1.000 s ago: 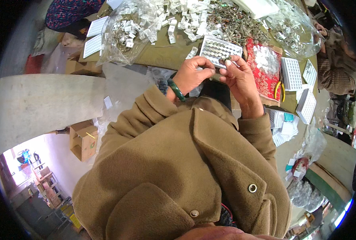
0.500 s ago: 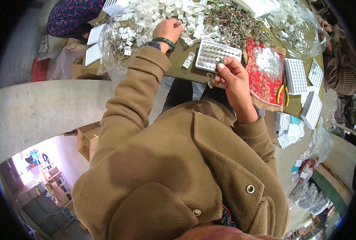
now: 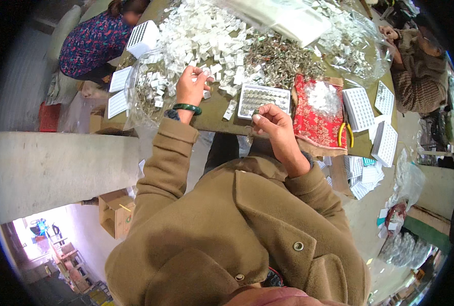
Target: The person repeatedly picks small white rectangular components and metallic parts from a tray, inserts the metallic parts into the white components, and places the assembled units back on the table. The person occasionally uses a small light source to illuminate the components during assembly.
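Observation:
My left hand, with a green bangle at its wrist, is closed in a pinch at the near edge of a heap of small clear-white plastic cases. Whatever lies between its fingertips is too small to make out. Thumb and forefinger of my right hand pinch a small dark metal part over the near edge of a white tray. Rows of round silver discs fill that tray. One loose plastic case lies just left of it.
Tangled metal parts lie beyond the tray. To the right are a red patterned cloth bearing clear pieces, yellow-handled pliers and white gridded trays. Clear bags flank the heaps. One person sits far left, another far right.
The whole view has shifted, bringing more of the table's far side into sight. My left hand has drawn slightly back from the heap. The right hand stays pinched by the tray.

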`<state>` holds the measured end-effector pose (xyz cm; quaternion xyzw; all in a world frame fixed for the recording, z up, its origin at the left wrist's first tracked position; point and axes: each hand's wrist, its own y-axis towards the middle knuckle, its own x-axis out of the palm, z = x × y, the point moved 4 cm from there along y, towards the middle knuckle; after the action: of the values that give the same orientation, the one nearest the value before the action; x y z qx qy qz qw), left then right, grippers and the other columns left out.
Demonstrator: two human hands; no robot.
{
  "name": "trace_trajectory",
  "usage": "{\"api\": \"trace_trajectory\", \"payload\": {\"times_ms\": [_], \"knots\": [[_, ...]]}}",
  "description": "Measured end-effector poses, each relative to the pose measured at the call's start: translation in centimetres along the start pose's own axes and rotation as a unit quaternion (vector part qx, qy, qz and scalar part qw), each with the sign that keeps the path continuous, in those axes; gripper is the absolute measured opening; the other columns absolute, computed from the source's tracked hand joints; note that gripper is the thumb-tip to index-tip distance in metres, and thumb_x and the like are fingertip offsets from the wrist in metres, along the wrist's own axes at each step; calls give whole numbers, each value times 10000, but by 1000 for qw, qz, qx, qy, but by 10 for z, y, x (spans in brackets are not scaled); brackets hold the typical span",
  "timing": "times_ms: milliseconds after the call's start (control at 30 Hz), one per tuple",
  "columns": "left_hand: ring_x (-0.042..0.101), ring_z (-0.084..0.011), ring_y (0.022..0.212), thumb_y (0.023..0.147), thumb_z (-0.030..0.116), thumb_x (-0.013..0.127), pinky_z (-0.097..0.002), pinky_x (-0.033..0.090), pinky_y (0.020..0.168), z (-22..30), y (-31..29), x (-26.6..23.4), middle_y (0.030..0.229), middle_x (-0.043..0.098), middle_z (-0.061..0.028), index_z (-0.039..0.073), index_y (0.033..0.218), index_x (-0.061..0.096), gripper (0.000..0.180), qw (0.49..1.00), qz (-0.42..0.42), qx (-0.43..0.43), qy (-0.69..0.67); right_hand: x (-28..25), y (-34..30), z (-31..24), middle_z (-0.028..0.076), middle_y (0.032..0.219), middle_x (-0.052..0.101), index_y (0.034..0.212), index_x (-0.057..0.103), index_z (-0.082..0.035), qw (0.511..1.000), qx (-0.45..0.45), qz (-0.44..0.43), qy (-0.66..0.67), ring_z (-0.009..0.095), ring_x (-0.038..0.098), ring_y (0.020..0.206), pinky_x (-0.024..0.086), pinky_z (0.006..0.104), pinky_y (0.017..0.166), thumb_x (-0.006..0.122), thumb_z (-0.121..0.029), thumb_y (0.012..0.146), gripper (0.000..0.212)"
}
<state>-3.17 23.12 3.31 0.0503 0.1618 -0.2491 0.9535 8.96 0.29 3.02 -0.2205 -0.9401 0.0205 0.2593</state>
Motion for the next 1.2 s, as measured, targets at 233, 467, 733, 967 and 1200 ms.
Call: {"api": "trace_trajectory", "payload": {"times_ms": [233,467,733,967,1200], "knots": [[681,-122,776,910,112,627,-199,517,538,50,-62,25,925,690,-85,33,1062,600,174,952,-224,-63,-198,-9,10,-23,-11,746,539,933,549,-73,988,-10,41,149,108,552,680,446,222,654,566,-64,910,30],[651,-91,773,919,101,603,-186,525,590,57,-110,61,926,648,-13,59,1107,582,194,923,-242,-100,-281,2,0,-21,-22,780,564,935,574,-66,997,-18,71,12,58,527,646,447,214,573,580,-76,913,25],[585,-52,761,934,171,616,-176,492,624,36,-134,80,916,616,34,88,1108,588,195,850,-221,-214,-427,3,-10,-15,-24,757,592,913,612,-5,965,-177,132,-143,38,522,677,421,198,585,639,-64,879,73],[628,-83,852,940,150,605,-207,512,654,41,-127,74,1008,645,-9,48,1153,590,236,884,-173,-124,-415,5,-17,-25,4,830,636,925,635,-13,993,-79,69,49,74,576,715,462,219,666,632,-56,877,65],[644,-107,889,932,130,618,-221,533,685,40,-120,75,1042,647,-28,49,1161,587,244,892,-185,-80,-404,2,-13,-17,3,776,611,923,621,-26,995,-32,51,76,73,543,667,442,216,636,609,-77,895,59]]}}
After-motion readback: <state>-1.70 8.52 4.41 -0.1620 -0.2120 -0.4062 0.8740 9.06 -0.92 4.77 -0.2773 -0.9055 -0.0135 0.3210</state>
